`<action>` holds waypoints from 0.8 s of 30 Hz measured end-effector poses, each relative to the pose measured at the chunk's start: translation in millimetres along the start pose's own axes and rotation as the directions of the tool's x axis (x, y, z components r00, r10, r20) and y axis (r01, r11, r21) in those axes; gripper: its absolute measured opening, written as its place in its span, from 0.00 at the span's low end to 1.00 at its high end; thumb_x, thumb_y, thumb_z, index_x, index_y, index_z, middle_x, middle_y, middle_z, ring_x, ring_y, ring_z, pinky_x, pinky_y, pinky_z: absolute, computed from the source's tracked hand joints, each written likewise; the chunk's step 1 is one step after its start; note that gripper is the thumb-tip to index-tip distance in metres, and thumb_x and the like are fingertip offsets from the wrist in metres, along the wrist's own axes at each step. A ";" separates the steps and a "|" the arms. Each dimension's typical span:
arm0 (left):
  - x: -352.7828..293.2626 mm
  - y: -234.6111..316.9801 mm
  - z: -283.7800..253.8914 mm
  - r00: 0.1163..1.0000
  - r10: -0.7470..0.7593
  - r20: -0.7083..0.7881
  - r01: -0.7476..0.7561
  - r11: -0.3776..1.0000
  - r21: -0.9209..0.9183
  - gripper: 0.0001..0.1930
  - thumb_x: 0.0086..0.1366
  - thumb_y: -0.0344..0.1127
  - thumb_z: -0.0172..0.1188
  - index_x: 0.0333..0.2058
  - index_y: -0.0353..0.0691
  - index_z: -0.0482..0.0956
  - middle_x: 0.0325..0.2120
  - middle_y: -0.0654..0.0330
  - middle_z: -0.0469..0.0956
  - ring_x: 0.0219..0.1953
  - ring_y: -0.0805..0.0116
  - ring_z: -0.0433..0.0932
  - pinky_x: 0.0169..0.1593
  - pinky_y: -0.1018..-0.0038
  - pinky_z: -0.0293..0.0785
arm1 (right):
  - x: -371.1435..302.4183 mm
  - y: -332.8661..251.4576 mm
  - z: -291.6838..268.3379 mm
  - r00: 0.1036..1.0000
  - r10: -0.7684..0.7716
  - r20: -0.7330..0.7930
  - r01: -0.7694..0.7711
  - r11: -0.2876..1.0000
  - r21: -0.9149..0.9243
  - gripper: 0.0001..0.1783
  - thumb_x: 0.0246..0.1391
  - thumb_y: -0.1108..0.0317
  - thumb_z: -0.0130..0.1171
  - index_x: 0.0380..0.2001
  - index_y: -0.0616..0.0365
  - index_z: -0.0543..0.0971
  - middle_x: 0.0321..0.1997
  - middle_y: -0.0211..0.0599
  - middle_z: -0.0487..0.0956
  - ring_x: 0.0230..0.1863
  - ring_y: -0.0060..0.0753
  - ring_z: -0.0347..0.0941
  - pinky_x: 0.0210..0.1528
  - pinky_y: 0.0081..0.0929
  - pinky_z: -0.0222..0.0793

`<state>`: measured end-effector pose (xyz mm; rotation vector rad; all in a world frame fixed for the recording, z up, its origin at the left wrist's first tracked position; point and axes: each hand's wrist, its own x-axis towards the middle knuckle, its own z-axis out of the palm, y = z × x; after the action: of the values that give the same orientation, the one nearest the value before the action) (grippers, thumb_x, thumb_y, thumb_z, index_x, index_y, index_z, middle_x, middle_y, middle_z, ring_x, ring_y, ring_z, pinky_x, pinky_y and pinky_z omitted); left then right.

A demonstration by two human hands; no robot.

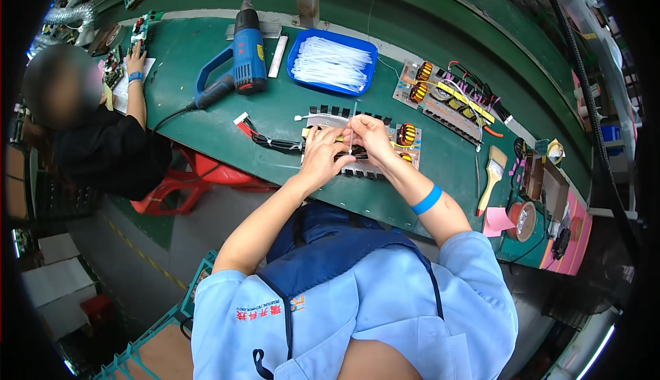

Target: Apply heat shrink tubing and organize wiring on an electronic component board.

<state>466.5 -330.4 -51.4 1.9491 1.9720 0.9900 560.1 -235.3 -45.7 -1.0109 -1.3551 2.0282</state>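
A circuit board (416,153) lies on the green bench in front of me, with black parts along its edges and yellow-black wound coils (406,134) at its right end. My left hand (321,150) bends over its left half, thumb and fingers closed in among the parts; what they grip is hidden. Above the middle of the board, my right hand (370,137) pinches a thin white cable tie (350,145) that stands upright between the hands. From the board's left end runs a black cable bundle (275,142) with red wires and a white connector (240,118).
Behind the board stands a blue tray (295,70) of white cable ties. A blue heat gun (248,57) stands left of it. To the right are a second circuit board (447,110), a brush (493,170) and a tape roll (522,219). Another person (110,146) works at the left.
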 end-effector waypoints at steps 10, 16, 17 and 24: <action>10.1 -14.1 6.9 0.966 0.231 -0.119 -0.227 0.973 0.042 0.10 0.38 0.32 0.55 0.24 0.37 0.72 0.30 0.56 0.68 0.38 0.60 0.64 0.45 0.63 0.55 | -35.6 17.0 30.2 0.946 -0.322 0.047 0.324 0.921 -0.215 0.07 0.45 0.72 0.44 0.18 0.61 0.69 0.16 0.25 0.66 0.21 0.16 0.60 0.24 0.16 0.57; 8.8 -15.5 5.2 0.951 0.309 -0.026 -0.305 0.947 0.103 0.17 0.39 0.33 0.57 0.31 0.34 0.67 0.29 0.52 0.67 0.36 0.56 0.64 0.42 0.64 0.57 | 17.0 -3.4 18.4 0.900 -0.433 0.042 0.419 0.836 -0.355 0.09 0.37 0.69 0.44 0.13 0.64 0.68 0.14 0.42 0.68 0.17 0.34 0.64 0.21 0.27 0.59; 11.2 -12.5 3.2 0.955 0.295 -0.020 -0.295 0.955 0.037 0.18 0.39 0.33 0.58 0.31 0.34 0.67 0.28 0.52 0.67 0.35 0.55 0.64 0.41 0.65 0.58 | 20.8 -3.2 14.0 0.910 -0.415 0.002 0.390 0.855 -0.343 0.09 0.37 0.69 0.44 0.13 0.63 0.68 0.13 0.40 0.68 0.17 0.31 0.65 0.20 0.26 0.59; 31.2 -6.0 10.3 0.915 0.352 0.194 -0.398 0.866 0.302 0.21 0.39 0.42 0.57 0.29 0.32 0.67 0.28 0.50 0.67 0.33 0.55 0.65 0.34 0.66 0.60 | -4.9 -9.6 11.7 0.941 -0.331 0.063 0.337 0.919 -0.207 0.09 0.42 0.70 0.43 0.14 0.62 0.68 0.12 0.33 0.68 0.12 0.22 0.63 0.16 0.21 0.60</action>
<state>464.0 -297.1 -53.0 2.5875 1.8178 0.5939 553.7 -241.8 -32.6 -0.7743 -1.6633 1.6743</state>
